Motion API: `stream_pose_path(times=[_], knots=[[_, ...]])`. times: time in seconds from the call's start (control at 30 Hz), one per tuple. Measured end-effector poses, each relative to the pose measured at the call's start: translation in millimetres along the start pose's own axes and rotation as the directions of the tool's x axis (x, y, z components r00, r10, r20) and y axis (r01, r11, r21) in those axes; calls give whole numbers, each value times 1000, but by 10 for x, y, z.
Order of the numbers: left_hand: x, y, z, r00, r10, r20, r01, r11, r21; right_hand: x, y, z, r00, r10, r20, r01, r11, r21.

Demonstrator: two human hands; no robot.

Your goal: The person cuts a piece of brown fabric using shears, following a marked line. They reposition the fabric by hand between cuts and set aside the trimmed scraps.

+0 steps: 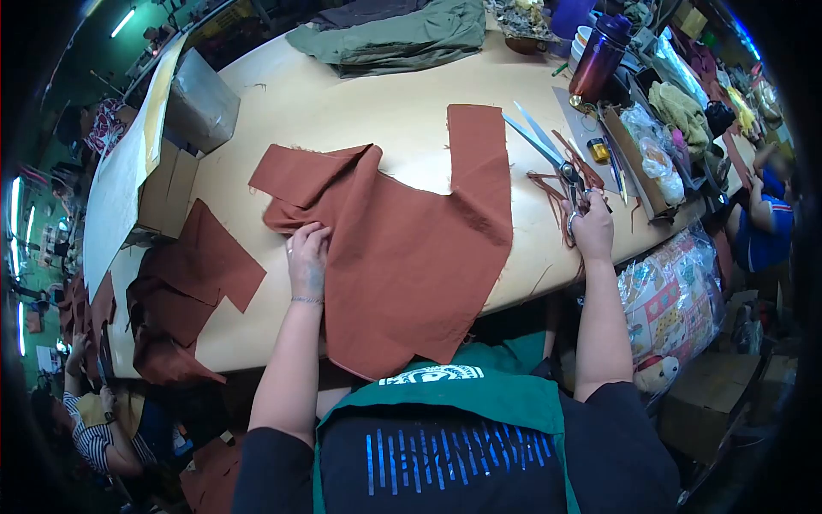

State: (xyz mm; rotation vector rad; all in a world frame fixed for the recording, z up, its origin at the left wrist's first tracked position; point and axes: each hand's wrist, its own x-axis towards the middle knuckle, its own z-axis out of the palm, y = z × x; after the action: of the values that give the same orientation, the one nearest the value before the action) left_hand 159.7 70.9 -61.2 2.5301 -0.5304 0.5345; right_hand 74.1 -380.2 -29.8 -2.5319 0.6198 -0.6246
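A large rust-brown cloth piece lies across the middle of the table, its front edge hanging over the table's edge. My left hand grips this cloth at its bunched left part, fingers curled into the folds. On the right, my right hand is closed round the handles of large metal scissors. Their blades point up and left, slightly apart, with no cloth between them. Thin brown scraps lie beside and under the scissors. Another rust-brown cloth rests at the table's left.
Green folded cloth lies at the back of the table. A dark bottle, a yellow item and a filled box stand at the right. Cartons stand at the left. Other people are at both sides.
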Motion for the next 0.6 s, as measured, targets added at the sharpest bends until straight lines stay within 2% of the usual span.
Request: stream_pose_path(times=[0.07, 0.1, 0.17, 0.2, 0.23, 0.3, 0.4, 0.43, 0.47, 0.5, 0.53, 0.57, 0.6], knots=[[208, 98, -41, 993, 114, 40, -114, 993, 4, 6, 32, 12, 1000, -6, -17, 6, 1000, -10], [338, 41, -119, 969, 247, 27, -248, 967, 56, 9, 25, -2, 1000, 4, -13, -5, 1000, -13], [682, -391, -391, 875, 484, 17, -482, 867, 125, -4, -15, -27, 1000, 27, 0, -27, 999, -28], [827, -686, -559, 875, 481, 56, -480, 844, 241, -10, -55, -55, 999, 44, 8, -44, 999, -17], [939, -910, -798, 923, 352, 158, -385, 857, 343, -15, -43, -67, 999, 47, 6, -47, 999, -20], [1009, -1021, -1101, 972, 233, 11, -181, 724, 665, 2, -18, -33, 999, 37, 8, -37, 999, -21], [1023, -360, -1089, 975, 172, -138, -53, 789, 611, 16, -52, -53, 999, 52, 7, -52, 999, 11], [955, -239, -895, 957, 240, -165, -144, 882, 448, 2, -67, -45, 998, 69, 5, -69, 997, 29], [860, -81, -650, 933, 337, -123, -304, 925, 229, 4, -8, -4, 998, 18, -52, -15, 999, 47], [631, 303, -442, 983, 184, -15, -181, 976, 119, -15, -30, -3, 998, 31, -47, -30, 999, 28], [455, 708, -303, 984, 58, 166, -90, 978, 190, -17, -71, -46, 998, 41, -41, -41, 999, 3], [346, 984, -205, 941, -85, 328, -8, 962, 273, -7, -110, -92, 998, 44, -34, -45, 999, -24], [277, 1059, -108, 924, -95, 371, -10, 962, 272, -15, -148, -114, 998, 59, -18, -60, 997, -38]])
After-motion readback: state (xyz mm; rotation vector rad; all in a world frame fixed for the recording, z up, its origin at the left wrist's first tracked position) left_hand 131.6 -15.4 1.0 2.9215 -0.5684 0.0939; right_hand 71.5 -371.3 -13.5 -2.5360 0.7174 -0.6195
